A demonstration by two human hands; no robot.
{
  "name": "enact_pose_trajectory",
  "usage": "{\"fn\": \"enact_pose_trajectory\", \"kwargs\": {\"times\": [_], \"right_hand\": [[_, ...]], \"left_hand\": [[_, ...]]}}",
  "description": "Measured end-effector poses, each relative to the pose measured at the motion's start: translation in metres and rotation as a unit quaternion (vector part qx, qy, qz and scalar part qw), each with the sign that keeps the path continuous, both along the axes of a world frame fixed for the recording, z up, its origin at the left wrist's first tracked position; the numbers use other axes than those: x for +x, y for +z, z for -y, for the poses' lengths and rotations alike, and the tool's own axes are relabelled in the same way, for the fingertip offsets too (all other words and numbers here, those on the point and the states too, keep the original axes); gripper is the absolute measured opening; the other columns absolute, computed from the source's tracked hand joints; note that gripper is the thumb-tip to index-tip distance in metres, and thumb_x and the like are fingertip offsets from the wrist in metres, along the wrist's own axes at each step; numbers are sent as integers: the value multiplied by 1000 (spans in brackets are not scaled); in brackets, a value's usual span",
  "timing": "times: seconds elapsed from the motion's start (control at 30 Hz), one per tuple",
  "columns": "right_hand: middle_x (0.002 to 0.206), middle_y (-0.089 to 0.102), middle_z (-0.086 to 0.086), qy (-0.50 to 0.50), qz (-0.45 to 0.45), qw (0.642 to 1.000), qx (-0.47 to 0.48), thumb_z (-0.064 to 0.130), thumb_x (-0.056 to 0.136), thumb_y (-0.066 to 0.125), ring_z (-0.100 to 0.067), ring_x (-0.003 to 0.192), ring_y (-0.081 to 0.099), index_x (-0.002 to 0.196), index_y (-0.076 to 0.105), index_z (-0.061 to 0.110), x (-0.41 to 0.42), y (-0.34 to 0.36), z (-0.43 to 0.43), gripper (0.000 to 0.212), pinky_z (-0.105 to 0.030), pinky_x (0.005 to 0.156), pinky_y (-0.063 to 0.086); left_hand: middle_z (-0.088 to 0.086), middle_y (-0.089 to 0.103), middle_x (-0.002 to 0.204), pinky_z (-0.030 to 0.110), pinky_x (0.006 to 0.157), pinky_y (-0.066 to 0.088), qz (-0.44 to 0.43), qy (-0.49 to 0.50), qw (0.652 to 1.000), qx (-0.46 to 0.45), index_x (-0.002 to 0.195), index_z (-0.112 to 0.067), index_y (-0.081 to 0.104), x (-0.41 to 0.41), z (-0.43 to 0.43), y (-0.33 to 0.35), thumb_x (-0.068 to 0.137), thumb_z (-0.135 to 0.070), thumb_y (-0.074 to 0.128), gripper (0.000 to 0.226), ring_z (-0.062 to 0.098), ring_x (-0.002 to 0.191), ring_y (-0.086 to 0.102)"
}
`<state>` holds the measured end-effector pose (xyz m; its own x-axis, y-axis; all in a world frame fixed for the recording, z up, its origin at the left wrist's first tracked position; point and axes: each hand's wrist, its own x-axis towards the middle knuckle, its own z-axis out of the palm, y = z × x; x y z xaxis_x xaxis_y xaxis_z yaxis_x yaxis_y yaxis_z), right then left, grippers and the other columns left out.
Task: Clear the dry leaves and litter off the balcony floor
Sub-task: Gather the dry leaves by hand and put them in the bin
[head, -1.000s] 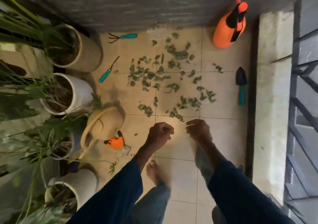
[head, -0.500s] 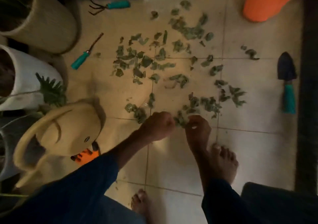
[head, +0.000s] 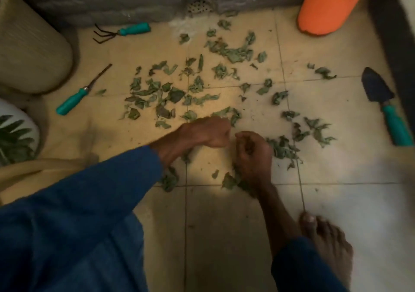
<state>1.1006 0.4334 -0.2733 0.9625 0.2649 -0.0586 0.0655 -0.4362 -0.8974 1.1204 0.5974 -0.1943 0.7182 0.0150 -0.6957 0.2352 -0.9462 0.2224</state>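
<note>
Landmark: the wall drain (head: 198, 5) at top centre. Far left of it and lower, we see a ribbed beige pot (head: 29, 44). A teal-handled pronged tool (head: 76, 96) lies well below-left of the drain, and a small hand rake (head: 122, 31) lies just left of it, nr the wall.

The dry leaves (head: 173, 94) are scattered over the tiled floor (head: 224, 235) straight below the drain, spreading to both sides. The hands are at the leaves' near edge. Left hand (head: 207, 132), below the drain, is curled into a fist touching the leaves; we can't tell whether it holds any. Right hand (head: 253, 151), below-right of the drain and just beside the left, has fingers curled round leaf bits.

An orange bottle (head: 325, 9) stands right of the drain. A dark trowel (head: 386, 107) w/ teal handle lies far right and lower. A bare foot (head: 327, 244) is far below-right.
</note>
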Motion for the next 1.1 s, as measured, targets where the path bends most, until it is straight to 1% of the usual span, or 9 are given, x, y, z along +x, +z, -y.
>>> {"fn": "enact_pose_trajectory", "kwargs": {"times": [0.1,0.3,0.4,0.53,0.63,0.73,0.9,1.0,1.1], "right_hand": [[103,70,13,20,1,999,-47,20,98,64,7,85,63,109,73,22,-16,15,25,15,-7,71,49],[85,74,-1,15,9,986,-163,18,92,70,-15,72,66,90,76,16,-49,31,66,7,-25,69,51],[83,68,0,68,-13,969,-237,48,91,64,-21,76,65,85,68,25,-62,21,66,24,-29,65,48],[109,60,-4,60,-24,957,-283,48,87,73,-21,93,60,118,66,23,-81,21,52,41,-34,76,54],[112,61,-6,76,-7,955,-285,32,94,68,-22,93,61,120,68,23,-81,20,42,28,-30,76,51],[104,73,-7,78,7,964,-255,18,92,70,-20,90,67,108,76,19,-73,18,46,18,-28,80,54],[93,77,-6,-1,-89,984,-156,5,83,80,-8,67,67,93,79,10,-59,35,58,11,-3,60,49],[90,77,0,-54,-188,980,-39,4,82,80,-20,75,73,91,79,12,-47,48,60,11,-19,63,59],[98,77,-11,-55,-247,959,125,2,84,73,-31,94,74,98,76,9,-37,77,54,16,-42,82,62]], "left_hand": [[4,68,115,42,87,60,-10,-16,1000,7,115,-12,69,-10,6,17,97,-24,55,26,26,101,68],[4,77,94,47,80,63,7,51,993,-103,96,-9,74,-32,15,34,95,-26,57,24,28,85,75],[2,72,108,45,88,59,33,64,995,-69,111,-14,71,-48,15,36,97,-27,57,24,26,98,70],[1,75,103,39,83,62,12,103,992,-78,112,-14,71,-59,7,44,94,-28,59,26,20,86,73],[1,76,102,42,83,62,48,175,979,-91,108,-15,73,-68,7,38,91,-31,58,28,21,85,73],[4,68,118,42,91,57,54,153,986,-37,124,-16,67,-74,12,36,92,-33,60,37,27,103,67],[7,75,96,42,79,64,44,189,977,-91,108,-9,70,-70,16,29,92,-33,57,31,23,78,74],[10,74,104,38,78,64,31,247,959,-136,123,-2,64,-70,17,23,102,-39,49,45,24,82,73],[16,72,116,37,82,62,-49,392,871,-292,129,-2,61,-70,23,31,107,-53,34,62,28,92,73]]}}
